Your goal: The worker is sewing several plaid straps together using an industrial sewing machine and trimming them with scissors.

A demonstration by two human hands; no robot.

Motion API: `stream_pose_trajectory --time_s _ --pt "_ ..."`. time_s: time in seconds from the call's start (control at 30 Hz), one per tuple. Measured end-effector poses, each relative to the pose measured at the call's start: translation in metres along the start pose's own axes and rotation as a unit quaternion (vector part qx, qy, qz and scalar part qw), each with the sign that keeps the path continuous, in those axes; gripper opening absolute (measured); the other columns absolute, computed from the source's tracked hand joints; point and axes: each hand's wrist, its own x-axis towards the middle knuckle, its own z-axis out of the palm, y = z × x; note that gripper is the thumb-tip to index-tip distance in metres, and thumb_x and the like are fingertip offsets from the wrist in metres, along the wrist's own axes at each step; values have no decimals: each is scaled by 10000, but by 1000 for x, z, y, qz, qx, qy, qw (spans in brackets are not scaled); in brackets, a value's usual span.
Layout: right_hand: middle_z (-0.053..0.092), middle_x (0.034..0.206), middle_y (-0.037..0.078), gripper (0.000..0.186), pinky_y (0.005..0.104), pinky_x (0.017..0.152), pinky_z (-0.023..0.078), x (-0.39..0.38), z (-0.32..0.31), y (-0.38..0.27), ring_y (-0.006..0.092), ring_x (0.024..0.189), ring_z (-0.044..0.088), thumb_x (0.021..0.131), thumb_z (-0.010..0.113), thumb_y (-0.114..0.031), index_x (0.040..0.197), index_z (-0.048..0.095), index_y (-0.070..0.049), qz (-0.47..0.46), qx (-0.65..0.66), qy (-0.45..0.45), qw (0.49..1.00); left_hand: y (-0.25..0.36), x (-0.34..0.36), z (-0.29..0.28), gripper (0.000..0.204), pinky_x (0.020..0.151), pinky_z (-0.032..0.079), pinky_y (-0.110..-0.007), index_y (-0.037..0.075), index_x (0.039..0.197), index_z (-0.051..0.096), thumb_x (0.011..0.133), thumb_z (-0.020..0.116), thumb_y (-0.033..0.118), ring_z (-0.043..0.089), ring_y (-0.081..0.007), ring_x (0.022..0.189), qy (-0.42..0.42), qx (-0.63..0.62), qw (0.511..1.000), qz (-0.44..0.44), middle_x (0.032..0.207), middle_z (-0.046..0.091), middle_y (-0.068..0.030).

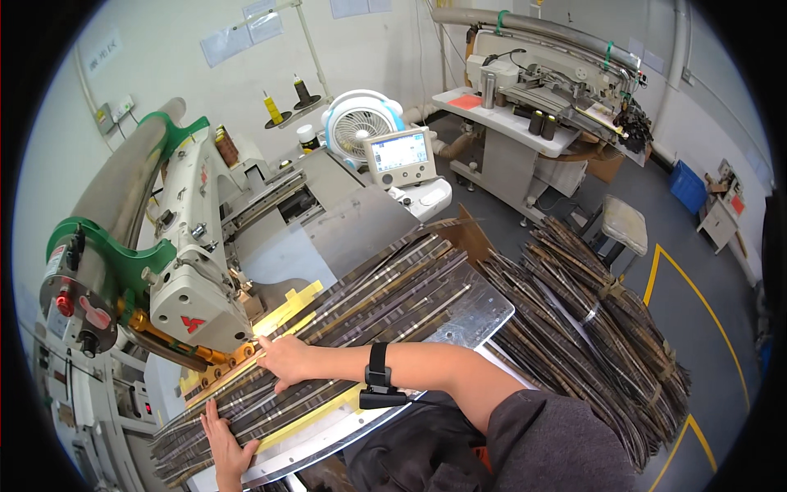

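Observation:
Long dark strips (385, 291) with lighter bands lie side by side across the metal worktable (479, 316), under the head of a large white sewing machine (197, 303). My left hand (225, 443) rests on the strips at the lower left, fingers spread and thumb apart. Farther in, my right hand (287, 361) reaches across from the right. Its fingertips touch the strips' far edge beside a yellow plate (295, 310) and the machine's head, with the thumb held away. Neither hand visibly grips anything. A black strap with a small device (379, 377) sits on my right wrist.
Big bundles of similar strips (590, 328) stand at the table's right. Behind the work are a control screen (400, 156) and a white fan (361, 127). A second machine (541, 90) and a stool (623, 223) are farther right. Yellow lines (697, 279) mark the floor.

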Motion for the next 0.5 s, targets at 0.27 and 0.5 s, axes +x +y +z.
stream_pose_trajectory --time_s 0.27,0.5 --pt "491 1232 257 707 400 728 550 0 0 2 326 897 673 664 812 -518 1185 642 -71 -7 7 4 1000 6 0 -6 764 1169 105 -558 -53 1031 408 774 579 645 235 -478 1397 1 4 1000 -6 1526 240 -312" --pt "493 1225 249 721 402 726 551 -1 -2 0 320 902 674 671 806 -519 1219 625 -86 -9 -5 6 1000 5 0 -7 736 1170 99 -561 -39 1005 408 765 595 631 246 -479 1391 -2 18 1000 -13 1512 257 -318"
